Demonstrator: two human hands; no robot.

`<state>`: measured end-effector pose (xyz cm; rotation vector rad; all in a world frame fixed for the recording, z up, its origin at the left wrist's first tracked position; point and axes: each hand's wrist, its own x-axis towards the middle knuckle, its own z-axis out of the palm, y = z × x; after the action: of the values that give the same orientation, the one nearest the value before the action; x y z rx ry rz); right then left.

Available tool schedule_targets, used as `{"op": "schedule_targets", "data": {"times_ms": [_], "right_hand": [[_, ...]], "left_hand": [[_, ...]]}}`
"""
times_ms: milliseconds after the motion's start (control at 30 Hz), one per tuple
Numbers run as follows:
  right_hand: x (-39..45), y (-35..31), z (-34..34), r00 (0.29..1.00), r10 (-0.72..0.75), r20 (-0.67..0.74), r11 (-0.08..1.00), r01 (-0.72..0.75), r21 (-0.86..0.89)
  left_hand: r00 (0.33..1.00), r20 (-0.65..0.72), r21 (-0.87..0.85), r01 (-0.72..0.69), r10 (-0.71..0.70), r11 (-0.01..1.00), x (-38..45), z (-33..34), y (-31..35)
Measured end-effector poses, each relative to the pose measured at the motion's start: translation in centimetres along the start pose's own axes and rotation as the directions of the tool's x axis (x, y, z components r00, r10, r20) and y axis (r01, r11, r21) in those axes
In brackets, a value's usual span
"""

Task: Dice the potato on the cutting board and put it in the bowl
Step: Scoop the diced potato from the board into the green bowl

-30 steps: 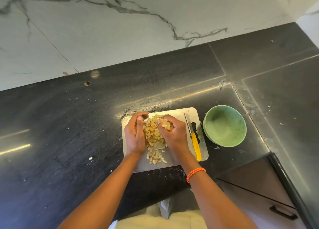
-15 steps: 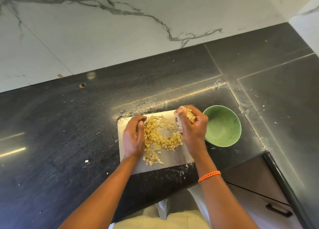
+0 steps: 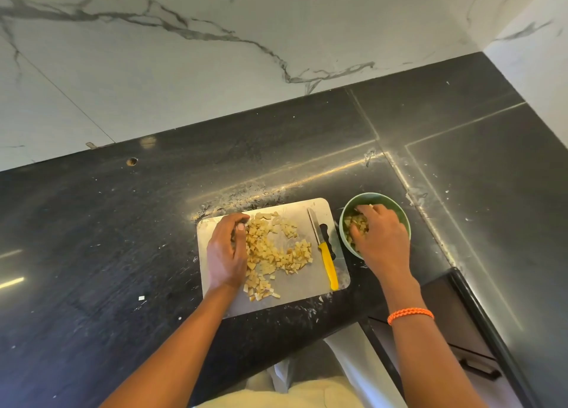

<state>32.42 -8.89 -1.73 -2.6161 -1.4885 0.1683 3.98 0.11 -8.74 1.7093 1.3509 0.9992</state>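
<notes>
Since half a second ago the right hand (image 3: 381, 241) has carried its handful of potato from above the cutting board (image 3: 215, 229) into the green bowl (image 3: 399, 211), where its fingers now spread loosely over the pieces, its grip wide. Left hand (image 3: 226, 254) stays on the board's left part, fingers curled against the edge of the diced potato (image 3: 276, 254) heap, its grip cupped round some pieces. Nearby a yellow-handled knife (image 3: 325, 260) lies on the board's right side. Both board and bowl sit on the dark desk (image 3: 123, 238).
</notes>
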Motion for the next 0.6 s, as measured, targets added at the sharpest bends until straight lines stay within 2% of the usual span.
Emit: {"op": "schedule_targets", "data": {"times_ms": [100, 167, 333, 467, 533, 600], "right_hand": [[0.0, -0.5, -0.2, 0.996, 0.038, -0.087, 0.996, -0.030, 0.083], [0.1, -0.8, -0.2, 0.986, 0.094, -0.135, 0.977, -0.065, 0.202], [-0.1, -3.4, -1.5, 0.964, 0.156, -0.216, 0.818, -0.003, 0.575], [-1.3, -8.5, -0.8, 0.980, -0.026, -0.199, 0.726, 0.155, 0.670], [-2.2, -10.8, 0.8, 0.980, -0.147, -0.136, 0.746, 0.200, 0.635], [-3.0, -12.5, 2.7, 0.959, -0.282, -0.040, 0.819, 0.262, 0.510]], "left_hand": [[1.000, 0.012, -0.006, -0.006, 0.006, 1.000, 0.1, -0.1, 0.3], [1.000, 0.012, -0.009, -0.009, 0.009, 1.000, 0.0, -0.3, 0.6], [1.000, 0.008, -0.021, 0.012, -0.012, 1.000, -0.1, -0.5, 1.4], [1.000, 0.008, -0.018, 0.017, -0.016, 1.000, -0.1, -0.6, 1.8], [1.000, 0.015, -0.029, 0.018, -0.018, 0.999, -0.1, -0.6, 1.8], [1.000, 0.015, -0.050, 0.023, -0.023, 0.998, 0.0, -0.8, 1.9]]}}
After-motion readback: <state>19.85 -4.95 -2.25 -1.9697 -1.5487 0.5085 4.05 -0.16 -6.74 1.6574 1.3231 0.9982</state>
